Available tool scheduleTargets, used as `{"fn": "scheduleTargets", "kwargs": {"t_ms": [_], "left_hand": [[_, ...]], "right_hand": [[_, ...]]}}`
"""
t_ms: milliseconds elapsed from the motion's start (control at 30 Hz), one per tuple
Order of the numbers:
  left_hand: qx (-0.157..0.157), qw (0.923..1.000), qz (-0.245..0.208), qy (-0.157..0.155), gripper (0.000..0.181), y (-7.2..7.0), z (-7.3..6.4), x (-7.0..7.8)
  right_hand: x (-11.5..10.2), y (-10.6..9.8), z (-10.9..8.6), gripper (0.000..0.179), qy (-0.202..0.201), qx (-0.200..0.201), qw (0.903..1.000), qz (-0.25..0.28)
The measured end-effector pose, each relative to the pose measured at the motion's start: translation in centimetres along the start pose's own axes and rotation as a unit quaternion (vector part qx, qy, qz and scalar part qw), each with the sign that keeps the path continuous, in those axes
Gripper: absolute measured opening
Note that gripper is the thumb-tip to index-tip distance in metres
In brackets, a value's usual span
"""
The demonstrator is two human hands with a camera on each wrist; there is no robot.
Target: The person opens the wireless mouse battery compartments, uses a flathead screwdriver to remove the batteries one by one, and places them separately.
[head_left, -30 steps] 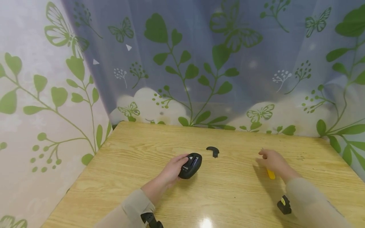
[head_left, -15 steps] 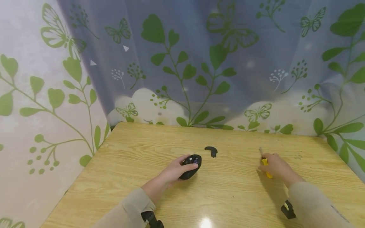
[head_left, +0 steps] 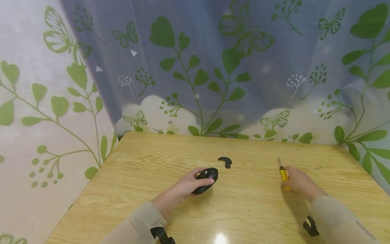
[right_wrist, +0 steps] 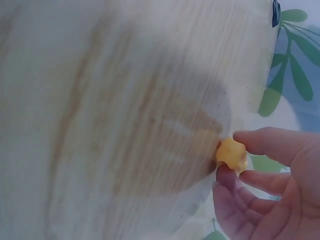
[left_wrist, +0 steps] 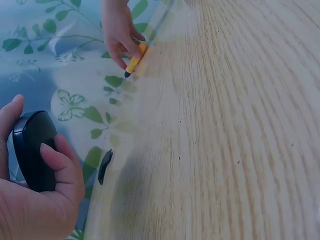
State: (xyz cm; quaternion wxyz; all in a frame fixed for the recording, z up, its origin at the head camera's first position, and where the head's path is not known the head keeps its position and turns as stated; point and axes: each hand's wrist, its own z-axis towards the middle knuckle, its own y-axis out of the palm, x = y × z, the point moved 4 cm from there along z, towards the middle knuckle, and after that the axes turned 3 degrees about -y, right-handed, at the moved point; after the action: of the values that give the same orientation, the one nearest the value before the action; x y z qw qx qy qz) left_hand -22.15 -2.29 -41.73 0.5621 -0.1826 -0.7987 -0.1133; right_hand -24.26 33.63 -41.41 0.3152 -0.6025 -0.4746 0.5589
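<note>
In the head view my left hand [head_left: 184,185] holds a black computer mouse [head_left: 212,173], underside up, with its thumb across the open battery slot. The left wrist view shows the mouse [left_wrist: 35,145] side-on between thumb and fingers. Beyond it on the table lies a small black curved cover [head_left: 226,162] with a tab. Over at the right, my right hand [head_left: 299,181] pinches the yellow handle of a screwdriver [head_left: 284,175], its metal shaft pointing away from me. In the right wrist view, thumb and fingertips grip the screwdriver's yellow handle end [right_wrist: 231,154].
A wood-grain table [head_left: 243,206] spreads under both hands. Its far edge meets a blue curtain [head_left: 195,67] printed with leaves and butterflies. Black wrist straps [head_left: 163,235] sit on both sleeves.
My right hand has taken hold of the screwdriver and shifted its grip, so more of the handle and shaft shows. My left thumb has moved across the underside of the mouse.
</note>
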Motion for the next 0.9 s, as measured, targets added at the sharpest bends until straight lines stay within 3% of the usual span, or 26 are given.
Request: {"fn": "scheduleTargets", "kwargs": {"t_ms": [467,633,900], "left_hand": [[-0.013,0.9997,0.015,0.015,0.067,0.2,0.0,-0.1],[-0.027,0.9991,0.023,0.022,0.067,0.4,0.0,0.0],[-0.026,0.9983,0.048,0.022,0.068,0.7,-0.1,0.2]], "right_hand": [[1.0,-2.2,-1.5,0.048,0.022,0.106,0.9929,0.049],[1.5,-3.1,-2.2,0.047,0.022,0.180,0.9783,0.099],[2.7,-3.9,-3.1,0.062,0.053,0.234,0.9436,0.228]]}}
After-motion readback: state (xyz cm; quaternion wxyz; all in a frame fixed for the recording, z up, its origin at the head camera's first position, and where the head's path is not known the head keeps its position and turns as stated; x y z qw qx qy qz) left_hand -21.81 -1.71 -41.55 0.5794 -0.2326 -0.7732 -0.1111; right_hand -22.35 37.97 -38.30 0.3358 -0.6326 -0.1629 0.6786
